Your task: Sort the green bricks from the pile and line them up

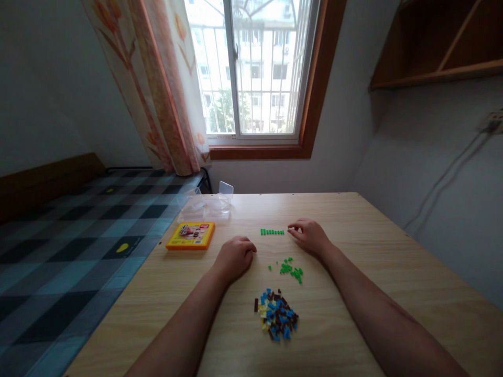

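A short row of small green toy bricks (272,232) lies across the table. At its right end my right hand (309,236) has its thumb and fingers pinched together, and anything between the fingertips is too small to make out. My left hand (236,256) rests on the tabletop left of the row, fingers curled in, with nothing visible in it. Between my forearms is a loose scatter of green bricks (291,269). Closer to me sits a mixed pile of blue, brown and pale yellow bricks (277,315).
An orange-yellow box (190,236) with a printed lid lies at the left of the wooden table (353,314). Behind it stands an open clear plastic container (206,205). A bed with a checked cover (74,251) adjoins the left edge; a window (263,68) is ahead.
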Action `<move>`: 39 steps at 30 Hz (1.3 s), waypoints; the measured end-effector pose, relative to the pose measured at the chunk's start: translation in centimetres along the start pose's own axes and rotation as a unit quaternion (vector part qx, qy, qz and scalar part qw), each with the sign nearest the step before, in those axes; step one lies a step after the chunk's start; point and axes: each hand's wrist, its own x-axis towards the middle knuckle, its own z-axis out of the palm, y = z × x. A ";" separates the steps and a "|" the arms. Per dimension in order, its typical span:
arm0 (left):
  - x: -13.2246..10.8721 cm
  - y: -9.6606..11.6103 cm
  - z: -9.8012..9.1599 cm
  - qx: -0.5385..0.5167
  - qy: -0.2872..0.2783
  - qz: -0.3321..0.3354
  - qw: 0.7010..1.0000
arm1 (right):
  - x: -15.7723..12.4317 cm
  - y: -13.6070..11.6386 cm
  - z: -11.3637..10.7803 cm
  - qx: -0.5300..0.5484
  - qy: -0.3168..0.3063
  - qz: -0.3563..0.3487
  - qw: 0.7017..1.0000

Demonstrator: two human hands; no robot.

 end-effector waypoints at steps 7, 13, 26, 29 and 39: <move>0.1 0.0 0.2 0.002 0.002 0.012 1.000 | 0.0 1.2 1.4 -0.032 -0.031 0.025 0.999; 0.0 0.0 0.2 -0.003 0.002 0.012 1.000 | -0.2 1.1 1.5 -0.015 -0.020 0.008 1.000; 0.1 -0.2 0.4 -0.003 0.000 0.017 1.000 | -0.2 1.2 1.7 -0.011 -0.027 0.000 1.000; 0.0 -0.1 0.4 -0.005 -0.001 0.019 1.000 | -0.2 1.2 1.7 -0.011 -0.025 -0.001 1.000; 0.0 0.2 0.3 -0.005 -0.003 0.021 1.000 | -0.3 1.1 1.6 -0.009 -0.029 0.000 1.000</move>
